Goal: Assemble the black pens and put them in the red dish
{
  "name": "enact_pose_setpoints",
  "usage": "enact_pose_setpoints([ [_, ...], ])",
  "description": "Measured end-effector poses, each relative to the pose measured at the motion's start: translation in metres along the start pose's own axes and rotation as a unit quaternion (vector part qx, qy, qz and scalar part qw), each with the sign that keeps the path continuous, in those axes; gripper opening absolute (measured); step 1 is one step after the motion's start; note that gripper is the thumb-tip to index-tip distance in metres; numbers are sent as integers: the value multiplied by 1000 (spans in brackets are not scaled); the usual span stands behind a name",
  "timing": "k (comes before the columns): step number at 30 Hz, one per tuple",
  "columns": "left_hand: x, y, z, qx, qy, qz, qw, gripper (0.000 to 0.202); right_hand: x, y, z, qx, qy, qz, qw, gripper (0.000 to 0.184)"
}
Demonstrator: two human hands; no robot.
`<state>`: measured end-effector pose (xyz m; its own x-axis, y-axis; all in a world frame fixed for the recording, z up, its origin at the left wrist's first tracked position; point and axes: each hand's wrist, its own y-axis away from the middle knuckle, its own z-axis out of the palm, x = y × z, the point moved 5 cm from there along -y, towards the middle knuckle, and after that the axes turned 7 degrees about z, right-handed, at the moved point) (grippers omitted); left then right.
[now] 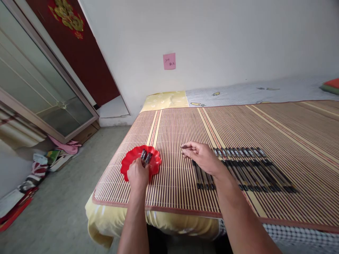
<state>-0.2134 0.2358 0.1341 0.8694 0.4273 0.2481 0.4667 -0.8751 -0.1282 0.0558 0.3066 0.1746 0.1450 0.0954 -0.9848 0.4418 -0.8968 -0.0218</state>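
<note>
My left hand (138, 173) is over a red scalloped plate (127, 158), its fingers closed round dark pens (148, 157). Two pen ends stick out past the fingers; the rest is hidden by the hand. Above the mat, to the left of a row of pens, is my right hand (197, 154). Its thumb and forefinger are curled close together with a small gap at the tips, and nothing shows between them. Several black pens with clear barrels (254, 173) lie side by side on the striped mat (172, 169); my right hand and forearm cover part of the row.
The mat lies on a bed with a yellow sheet (164, 100) and a checked sheet (225, 93). A pink note (169, 61) is stuck to the wall. On the left are a glass-panelled door (53, 77) and assorted items (37, 169) on the floor.
</note>
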Motion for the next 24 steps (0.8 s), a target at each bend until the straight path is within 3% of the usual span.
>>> enact_pose_setpoints([
  [9,-3,3,-1,-50,-27,-27,998,29,4,0,-4,-6,-16,-11,1000,28],
  [24,-2,3,-8,-70,-58,-57,994,32,-5,5,-6,-10,-19,-5,1000,28],
])
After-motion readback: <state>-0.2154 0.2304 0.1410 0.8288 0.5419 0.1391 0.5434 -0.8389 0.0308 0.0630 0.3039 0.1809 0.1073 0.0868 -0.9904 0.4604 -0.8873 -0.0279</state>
